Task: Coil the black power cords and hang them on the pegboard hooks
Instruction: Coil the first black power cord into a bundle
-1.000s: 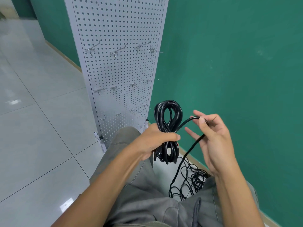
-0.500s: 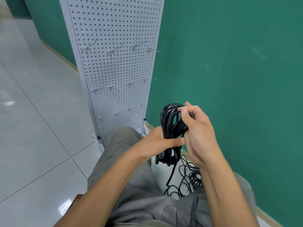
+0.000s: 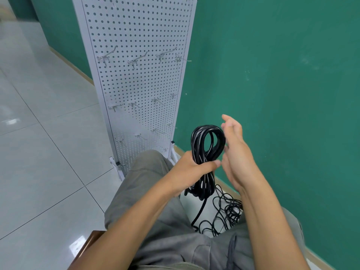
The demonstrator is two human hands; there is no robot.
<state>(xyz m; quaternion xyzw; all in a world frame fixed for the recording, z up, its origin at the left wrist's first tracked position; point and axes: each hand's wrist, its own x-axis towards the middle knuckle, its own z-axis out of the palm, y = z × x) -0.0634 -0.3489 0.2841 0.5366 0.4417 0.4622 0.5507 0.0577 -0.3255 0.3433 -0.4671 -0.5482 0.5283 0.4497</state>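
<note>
Here, left hand [image 3: 191, 169] wrapped round the waist of the coiled black power cord [image 3: 206, 152], thumb crossing the front of the bundle, fingers curled behind. Right hand [image 3: 236, 152] just beside the coil's right side, fingers straight and loosely spread, palm turned toward the loops, gripping nothing; whether the fingertips touch the cord cannot be told.

Coil upright, pinched into a figure-eight: a rounded glossy loop above the fist, a tighter bunch of strands hanging below it. Many turns of thick, smooth black cable, catching pale highlights along the top curve. One strand dropping from the bottom of the bundle down to a loose tangle of thinner black cord [image 3: 226, 213] on the floor, between the knees in grey trousers [image 3: 155, 191] and close to the foot of the green wall [image 3: 282, 75].

Beyond the hands, white pegboard [image 3: 136, 84] standing upright on the tiled floor [image 3: 39, 143], leaning against that wall. Three rows of bare metal hooks [image 3: 134, 61] across it, none carrying a cord. Brown seat corner [image 3: 91, 242] at lower left.
</note>
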